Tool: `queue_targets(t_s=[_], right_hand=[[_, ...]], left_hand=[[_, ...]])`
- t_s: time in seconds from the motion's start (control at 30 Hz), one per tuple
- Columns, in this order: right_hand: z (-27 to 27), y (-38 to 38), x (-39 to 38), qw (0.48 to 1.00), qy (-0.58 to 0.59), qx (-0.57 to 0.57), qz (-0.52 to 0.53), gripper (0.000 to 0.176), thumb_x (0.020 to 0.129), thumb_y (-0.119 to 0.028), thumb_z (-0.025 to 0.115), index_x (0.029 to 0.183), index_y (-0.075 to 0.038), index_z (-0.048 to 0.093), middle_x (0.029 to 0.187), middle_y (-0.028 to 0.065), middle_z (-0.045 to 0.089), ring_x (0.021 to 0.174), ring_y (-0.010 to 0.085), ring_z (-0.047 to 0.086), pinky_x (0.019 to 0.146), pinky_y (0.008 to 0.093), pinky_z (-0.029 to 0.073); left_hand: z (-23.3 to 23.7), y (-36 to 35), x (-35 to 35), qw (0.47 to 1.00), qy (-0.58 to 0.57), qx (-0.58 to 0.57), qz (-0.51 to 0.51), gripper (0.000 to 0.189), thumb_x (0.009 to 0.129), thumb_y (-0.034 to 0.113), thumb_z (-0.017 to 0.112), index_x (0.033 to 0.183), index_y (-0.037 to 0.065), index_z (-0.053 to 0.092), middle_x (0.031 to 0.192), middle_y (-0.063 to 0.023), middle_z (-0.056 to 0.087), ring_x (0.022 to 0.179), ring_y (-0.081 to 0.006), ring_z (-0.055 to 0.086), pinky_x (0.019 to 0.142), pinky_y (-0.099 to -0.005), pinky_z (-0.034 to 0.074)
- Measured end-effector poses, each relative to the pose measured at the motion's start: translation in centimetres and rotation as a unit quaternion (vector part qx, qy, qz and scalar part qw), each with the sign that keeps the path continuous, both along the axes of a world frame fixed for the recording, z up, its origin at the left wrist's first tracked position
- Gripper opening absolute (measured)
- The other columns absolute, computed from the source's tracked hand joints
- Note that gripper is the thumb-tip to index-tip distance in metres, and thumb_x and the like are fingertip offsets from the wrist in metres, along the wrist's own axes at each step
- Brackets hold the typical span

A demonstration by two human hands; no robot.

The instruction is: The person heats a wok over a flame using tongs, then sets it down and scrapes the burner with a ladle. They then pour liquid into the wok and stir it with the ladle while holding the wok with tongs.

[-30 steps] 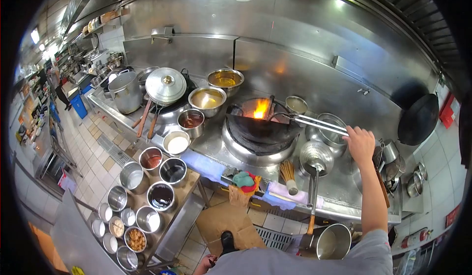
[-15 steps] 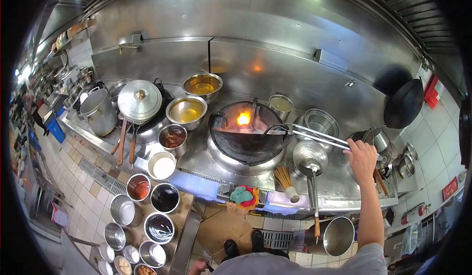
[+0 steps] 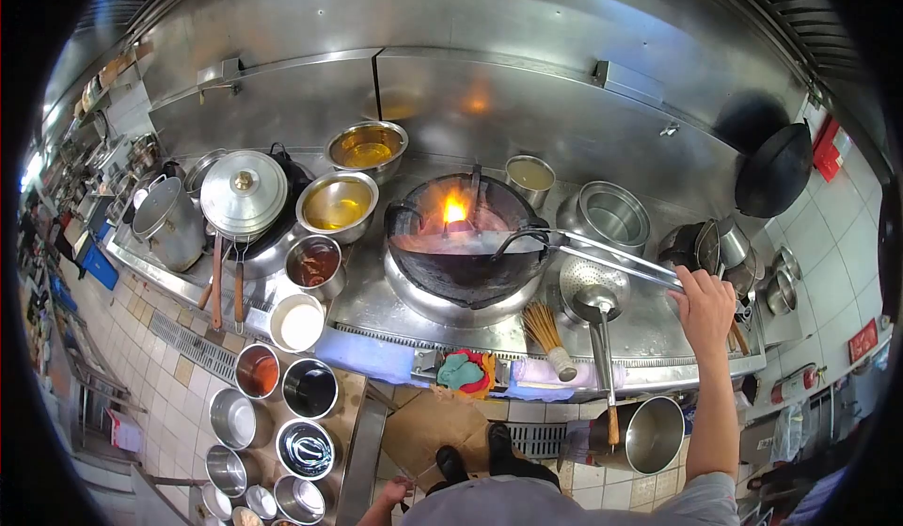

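My right hand (image 3: 705, 305) is closed around the near end of long metal tongs (image 3: 611, 253). The far end of the tongs reaches the right loop handle (image 3: 520, 241) of a blackened wok (image 3: 461, 279) on the stove. An orange flame (image 3: 456, 208) shows above the wok's near wall, with a pinkish glow around it. Low in the view, my left hand (image 3: 399, 490) is beside my body with its fingers curled. A small dark thing shows at those fingers; I cannot tell what it is.
Left of the wok stand bowls of yellow liquid (image 3: 339, 204), a lidded pot (image 3: 245, 194) and sauce containers (image 3: 310, 388). A perforated strainer (image 3: 593, 277) with a ladle (image 3: 607, 366) across it and a bamboo brush (image 3: 547, 340) lie at right. An empty pot (image 3: 656, 437) stands below.
The view has shifted slightly, and the flame looks taller. My left hand shows more fully at the bottom. My right hand keeps its hold on the tongs at the wok handle.
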State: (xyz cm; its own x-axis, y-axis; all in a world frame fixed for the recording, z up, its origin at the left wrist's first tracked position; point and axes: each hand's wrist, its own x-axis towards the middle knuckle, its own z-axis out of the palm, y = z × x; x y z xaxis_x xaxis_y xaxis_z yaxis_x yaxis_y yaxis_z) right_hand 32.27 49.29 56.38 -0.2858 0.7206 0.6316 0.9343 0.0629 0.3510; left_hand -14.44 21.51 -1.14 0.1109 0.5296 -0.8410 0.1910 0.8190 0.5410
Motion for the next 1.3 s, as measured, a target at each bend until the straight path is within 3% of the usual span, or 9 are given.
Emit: queue_targets(t_s=[0.13, 0.37, 0.43, 0.53, 0.63, 0.73, 0.97, 1.27, 1.3], right_hand=[[0.1, -0.3, 0.0, 1.0, 0.01, 0.002, 0.012, 0.035, 0.068, -0.03, 0.067, 0.098, -0.014, 0.06, 0.076, 0.0001, 0.053, 0.07, 0.0187, 0.052, 0.067, 0.0339, 0.037], [-0.5, -0.6, -0.1, 0.999, -0.014, -0.028, 0.026, 0.036, 0.065, -0.029, 0.068, 0.096, -0.015, 0.06, 0.076, -0.0004, 0.053, 0.071, 0.0178, 0.051, 0.067, 0.0334, 0.036], [-0.6, -0.6, -0.2, 0.999, -0.018, -0.016, 0.029, 0.036, 0.064, -0.03, 0.068, 0.096, -0.015, 0.06, 0.076, -0.0007, 0.053, 0.071, 0.0175, 0.051, 0.067, 0.0332, 0.036], [-0.3, -0.3, -0.3, 0.999, -0.028, 0.007, 0.033, 0.035, 0.065, -0.03, 0.068, 0.095, -0.015, 0.06, 0.076, -0.0009, 0.053, 0.07, 0.0172, 0.051, 0.067, 0.0331, 0.036], [0.2, 0.2, 0.0, 0.998, -0.037, 0.03, 0.035, 0.033, 0.067, -0.031, 0.066, 0.095, -0.014, 0.06, 0.076, -0.001, 0.053, 0.07, 0.0174, 0.051, 0.067, 0.0332, 0.036], [1.0, 0.9, 0.1, 0.997, -0.042, 0.053, 0.031, 0.031, 0.071, -0.031, 0.064, 0.097, -0.014, 0.06, 0.077, -0.001, 0.053, 0.07, 0.0177, 0.051, 0.067, 0.033, 0.037], [-0.3, 1.9, 0.1, 0.998, -0.002, 0.066, 0.022, 0.033, 0.072, -0.03, 0.065, 0.101, -0.014, 0.06, 0.078, -0.0008, 0.055, 0.072, 0.0178, 0.053, 0.067, 0.0328, 0.038], [-1.1, 2.1, -0.9, 0.998, 0.012, 0.042, 0.049, 0.031, 0.077, -0.031, 0.06, 0.102, -0.012, 0.06, 0.079, 0.0019, 0.056, 0.073, 0.0208, 0.053, 0.069, 0.0342, 0.037], [-1.0, 2.1, -0.9, 0.998, 0.012, 0.04, 0.047, 0.031, 0.077, -0.031, 0.06, 0.102, -0.012, 0.06, 0.079, 0.002, 0.056, 0.073, 0.021, 0.053, 0.069, 0.0346, 0.038]], left_hand=[[-1.9, 0.5, -1.9, 0.982, -0.165, 0.057, 0.071, 0.029, 0.081, 0.01, 0.053, 0.107, -0.003, 0.054, 0.098, -0.0135, 0.063, 0.083, -0.022, 0.062, 0.071, -0.0321, 0.053], [3.7, 2.1, -0.6, 0.992, -0.044, -0.007, 0.115, 0.03, 0.082, 0.013, 0.054, 0.106, -0.006, 0.053, 0.098, -0.0151, 0.062, 0.086, -0.023, 0.062, 0.07, -0.032, 0.053], [4.1, 2.1, -0.4, 0.997, 0.025, -0.008, 0.073, 0.031, 0.085, 0.022, 0.053, 0.111, 0.006, 0.053, 0.101, -0.0072, 0.063, 0.088, -0.023, 0.062, 0.067, -0.036, 0.049], [4.5, 1.3, -1.3, 0.989, 0.058, 0.124, -0.056, 0.03, 0.081, 0.014, 0.058, 0.106, -0.003, 0.057, 0.098, -0.0125, 0.063, 0.086, -0.0216, 0.062, 0.074, -0.0305, 0.052], [5.1, 1.9, -0.4, 0.986, 0.026, -0.056, 0.154, 0.033, 0.076, 0.014, 0.063, 0.106, 0.001, 0.059, 0.098, -0.0092, 0.063, 0.086, -0.0198, 0.062, 0.079, -0.0286, 0.051], [1.8, 0.1, -1.5, 0.994, 0.086, 0.073, -0.004, 0.033, 0.077, 0.015, 0.063, 0.106, 0.001, 0.059, 0.097, -0.0091, 0.063, 0.085, -0.0199, 0.061, 0.079, -0.0283, 0.051], [3.0, 0.2, -1.0, 0.999, 0.036, 0.005, 0.039, 0.031, 0.08, 0.013, 0.06, 0.105, -0.006, 0.055, 0.096, -0.0144, 0.061, 0.085, -0.0246, 0.061, 0.074, -0.0329, 0.053], [0.0, -0.1, -1.8, 0.972, 0.063, 0.227, -0.003, 0.028, 0.082, 0.011, 0.056, 0.106, -0.004, 0.054, 0.096, -0.0136, 0.061, 0.09, -0.0231, 0.06, 0.072, -0.0327, 0.052], [2.0, 0.1, -1.3, 0.983, 0.017, 0.121, 0.136, 0.028, 0.078, 0.009, 0.059, 0.104, -0.002, 0.055, 0.097, -0.0121, 0.061, 0.091, -0.0225, 0.06, 0.073, -0.0321, 0.051]])
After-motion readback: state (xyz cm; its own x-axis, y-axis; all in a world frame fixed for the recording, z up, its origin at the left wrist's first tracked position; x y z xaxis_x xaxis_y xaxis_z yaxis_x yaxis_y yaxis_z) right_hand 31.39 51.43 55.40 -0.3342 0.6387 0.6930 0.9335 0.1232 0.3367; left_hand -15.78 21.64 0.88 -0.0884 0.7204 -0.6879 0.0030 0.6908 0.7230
